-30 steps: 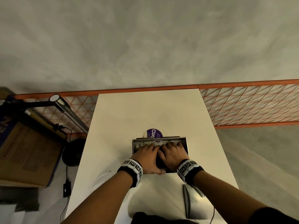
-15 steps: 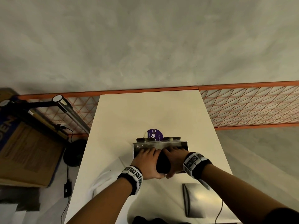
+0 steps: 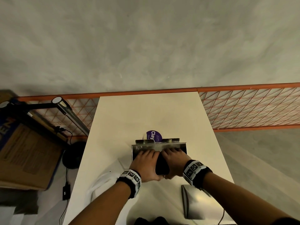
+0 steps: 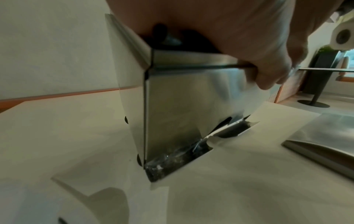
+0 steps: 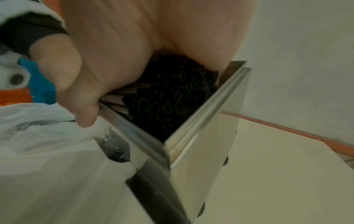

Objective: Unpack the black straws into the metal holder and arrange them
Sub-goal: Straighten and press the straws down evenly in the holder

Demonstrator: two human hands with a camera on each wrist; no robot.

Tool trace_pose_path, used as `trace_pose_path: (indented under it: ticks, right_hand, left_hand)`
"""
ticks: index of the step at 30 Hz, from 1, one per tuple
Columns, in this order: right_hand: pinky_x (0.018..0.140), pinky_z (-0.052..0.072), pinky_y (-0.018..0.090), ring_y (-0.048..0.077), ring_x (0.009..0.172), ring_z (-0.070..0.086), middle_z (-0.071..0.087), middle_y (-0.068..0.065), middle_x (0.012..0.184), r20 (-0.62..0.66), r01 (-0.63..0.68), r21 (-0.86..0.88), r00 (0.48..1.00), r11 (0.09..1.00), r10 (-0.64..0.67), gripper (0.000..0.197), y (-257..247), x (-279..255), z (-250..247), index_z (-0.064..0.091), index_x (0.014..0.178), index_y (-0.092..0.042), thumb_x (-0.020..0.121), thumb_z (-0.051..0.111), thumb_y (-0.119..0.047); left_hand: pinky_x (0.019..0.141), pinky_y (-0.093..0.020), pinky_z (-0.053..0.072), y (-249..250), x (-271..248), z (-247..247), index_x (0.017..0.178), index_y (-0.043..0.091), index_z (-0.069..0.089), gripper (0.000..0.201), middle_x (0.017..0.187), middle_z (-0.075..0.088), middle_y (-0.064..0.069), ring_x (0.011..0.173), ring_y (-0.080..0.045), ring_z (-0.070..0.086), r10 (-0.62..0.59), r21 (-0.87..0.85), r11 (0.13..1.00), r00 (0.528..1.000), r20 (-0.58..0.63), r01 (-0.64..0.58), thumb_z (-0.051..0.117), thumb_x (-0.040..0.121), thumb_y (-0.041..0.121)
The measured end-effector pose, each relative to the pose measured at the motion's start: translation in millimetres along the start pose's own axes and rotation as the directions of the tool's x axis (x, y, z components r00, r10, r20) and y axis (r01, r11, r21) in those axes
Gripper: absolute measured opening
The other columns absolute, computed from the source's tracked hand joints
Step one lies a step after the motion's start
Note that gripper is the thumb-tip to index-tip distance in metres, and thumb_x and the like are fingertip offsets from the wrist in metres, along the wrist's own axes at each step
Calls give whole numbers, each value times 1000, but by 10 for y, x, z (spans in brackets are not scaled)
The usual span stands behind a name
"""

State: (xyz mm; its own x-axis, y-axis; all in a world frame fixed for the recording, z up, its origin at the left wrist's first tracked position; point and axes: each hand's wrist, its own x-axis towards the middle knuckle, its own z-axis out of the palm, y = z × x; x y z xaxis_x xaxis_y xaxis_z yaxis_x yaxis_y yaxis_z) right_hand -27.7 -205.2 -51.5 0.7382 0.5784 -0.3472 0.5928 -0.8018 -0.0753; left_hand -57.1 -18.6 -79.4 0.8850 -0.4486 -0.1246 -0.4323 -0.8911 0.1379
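The metal holder [image 3: 159,145] stands open-topped in the middle of the white table [image 3: 146,114]. It is full of black straws [image 3: 162,164], whose round ends show in the right wrist view [image 5: 168,97]. My left hand [image 3: 146,161] reaches in from the left and my right hand [image 3: 174,158] from the right. Their fingers curl down over the straw bundle on either side. Both thumbs hook over the holder's near wall [image 4: 182,98], and the right thumb [image 5: 84,115] shows at the rim [image 5: 201,144]. The fingertips are hidden inside the box.
A flat metal lid [image 3: 201,202] lies at the near right. Crumpled clear plastic wrapping [image 3: 103,184] lies at the near left. A purple round label [image 3: 154,135] sits just behind the holder. An orange mesh fence [image 3: 243,109] runs behind the table, and a cardboard box [image 3: 27,156] stands left.
My hands lay flat side by side over the straws a second ago. They have since spread apart and turned, baring the black straws between them.
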Motion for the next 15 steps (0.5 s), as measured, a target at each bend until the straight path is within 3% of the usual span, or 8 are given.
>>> trace_pose_path:
  ticks: [3,8,15]
  right_hand:
    - [100,45,45,31,115,56,56,5,128,-8,8,12,1000,1000,-8,94,-15,-37,30,45,130,-18,54,77,-63]
    - [98,47,42,29,115,57,58,5,125,-21,3,25,1000,1000,-3,88,-31,-57,7,48,128,-17,57,76,-61]
    - [98,43,49,28,117,52,55,4,124,-31,-35,-25,999,999,34,83,-68,-70,-23,45,127,-18,61,76,-57]
  left_hand:
    - [110,-41,38,23,-44,22,138,23,43,96,134,57,4,123,-20,54,7,21,1000,1000,-24,-6,54,65,83]
    - [103,-37,42,29,-48,-20,136,22,45,91,131,60,4,118,-20,57,27,29,999,999,-43,-26,54,67,81]
    - [102,-37,45,12,-15,-9,134,22,48,89,127,62,4,113,-20,60,26,10,1000,998,-65,-26,52,67,81]
